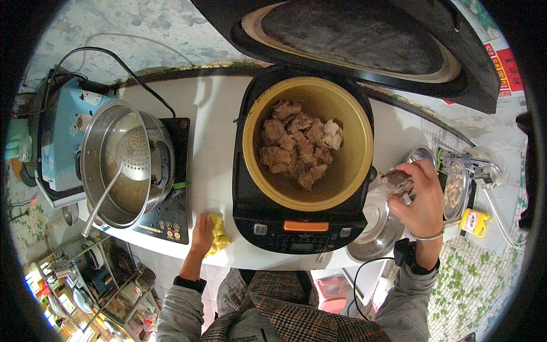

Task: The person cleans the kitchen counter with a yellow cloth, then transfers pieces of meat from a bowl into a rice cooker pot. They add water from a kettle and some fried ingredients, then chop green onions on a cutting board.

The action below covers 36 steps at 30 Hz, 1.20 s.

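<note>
Between thumb and fingers my right hand (pixel 419 199) grips a chunk of cooked meat (pixel 397 183), held to the right of the rice cooker (pixel 256 213). Below that hand are a metal bowl (pixel 376 248) and what looks like a paler dish within it. Brown meat chunks (pixel 295 145) lie heaped in the cooker's gold-coloured inner pot (pixel 248 171), with one paler piece at their right side. My left hand (pixel 202 235) rests on a yellow cloth (pixel 219 235) at the counter's front edge; its fingers are partly hidden, but they appear closed around the cloth.
The cooker's raised lid (pixel 354 38) stands behind it. On the left, a steel pot (pixel 147 205) holding a perforated skimmer (pixel 136 154) sits on an induction cooktop (pixel 179 213). At the right are a sink (pixel 455 192) and a yellow bottle (pixel 473 222). A black cable (pixel 128 72) arches behind the pot.
</note>
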{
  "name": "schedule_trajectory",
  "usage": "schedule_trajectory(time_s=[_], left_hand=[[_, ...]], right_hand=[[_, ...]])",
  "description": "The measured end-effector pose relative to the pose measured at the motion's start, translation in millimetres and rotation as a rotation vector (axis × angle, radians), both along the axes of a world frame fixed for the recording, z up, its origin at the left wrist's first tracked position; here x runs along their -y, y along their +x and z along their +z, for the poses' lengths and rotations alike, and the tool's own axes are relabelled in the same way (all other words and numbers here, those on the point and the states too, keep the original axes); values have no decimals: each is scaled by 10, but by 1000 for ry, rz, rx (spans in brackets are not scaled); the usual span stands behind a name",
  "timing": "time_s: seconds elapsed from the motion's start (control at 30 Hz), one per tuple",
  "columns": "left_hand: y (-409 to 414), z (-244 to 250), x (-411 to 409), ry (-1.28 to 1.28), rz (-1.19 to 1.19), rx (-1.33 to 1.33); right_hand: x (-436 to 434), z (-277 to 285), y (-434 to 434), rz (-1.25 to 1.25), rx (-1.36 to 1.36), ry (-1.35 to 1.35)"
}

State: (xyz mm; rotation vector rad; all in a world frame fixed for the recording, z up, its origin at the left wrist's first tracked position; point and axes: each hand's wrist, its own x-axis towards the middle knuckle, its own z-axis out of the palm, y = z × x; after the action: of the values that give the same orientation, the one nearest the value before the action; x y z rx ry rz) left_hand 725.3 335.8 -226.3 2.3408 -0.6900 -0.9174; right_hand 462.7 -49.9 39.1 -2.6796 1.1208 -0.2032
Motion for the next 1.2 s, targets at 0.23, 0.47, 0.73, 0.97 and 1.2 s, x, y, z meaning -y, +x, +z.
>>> schedule_trajectory(time_s=[0.23,0.47,0.73,0.97,1.2], left_hand=[[39,230,239,182,3,-220],[234,-493,-265,60,-3,-138],[854,-1383,-580,22,-370,57],[342,-410,-243,-228,179,-325],[210,-239,-383,-189,474,-534]], right_hand=[[-75,4,-107,-62,185,205],[-389,180,-497,-233,584,645],[-1463,-171,-1356,-640,1145,1296],[-1730,11,-2186,-771,1639,1089],[-614,-231,-3898,-1215,1713,751]])
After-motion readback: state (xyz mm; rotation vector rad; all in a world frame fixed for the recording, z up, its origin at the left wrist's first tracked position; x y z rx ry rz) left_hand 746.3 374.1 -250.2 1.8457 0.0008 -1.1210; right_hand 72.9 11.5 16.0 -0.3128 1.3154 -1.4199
